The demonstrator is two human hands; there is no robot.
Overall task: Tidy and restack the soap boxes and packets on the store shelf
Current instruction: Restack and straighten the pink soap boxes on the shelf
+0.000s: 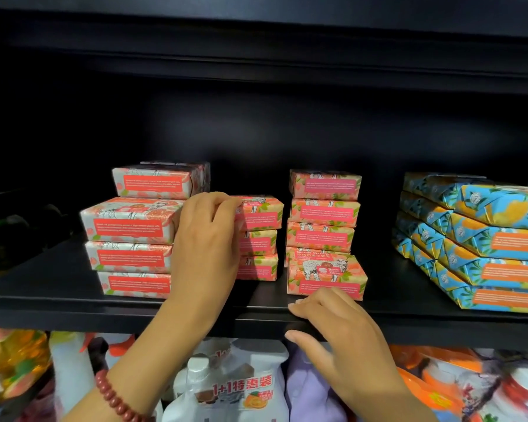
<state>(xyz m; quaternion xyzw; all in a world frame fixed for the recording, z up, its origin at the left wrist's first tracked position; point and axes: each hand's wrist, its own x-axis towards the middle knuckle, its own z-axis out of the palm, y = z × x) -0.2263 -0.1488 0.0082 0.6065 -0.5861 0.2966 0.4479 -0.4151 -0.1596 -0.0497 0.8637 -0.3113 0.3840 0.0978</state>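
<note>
Pink and red soap packets stand in stacks on the black shelf (73, 296). My left hand (206, 239) reaches in between the left stack (128, 239) and the short middle stack (258, 260), and its fingertips pinch the corner of the middle stack's top packet (261, 210). A taller pink stack (322, 214) stands to the right, and a single "Goat soap" packet (326, 274) lies in front of it. My right hand (339, 333) rests on the shelf's front edge just below that packet, fingers loosely bent and holding nothing.
Blue and orange soap packets (482, 239) are stacked in slanted rows at the right. Dark bottles (16, 226) lie at the far left of the shelf. The lower shelf holds detergent bottles (235, 388) and refill pouches. The upper shelf's underside hangs close overhead.
</note>
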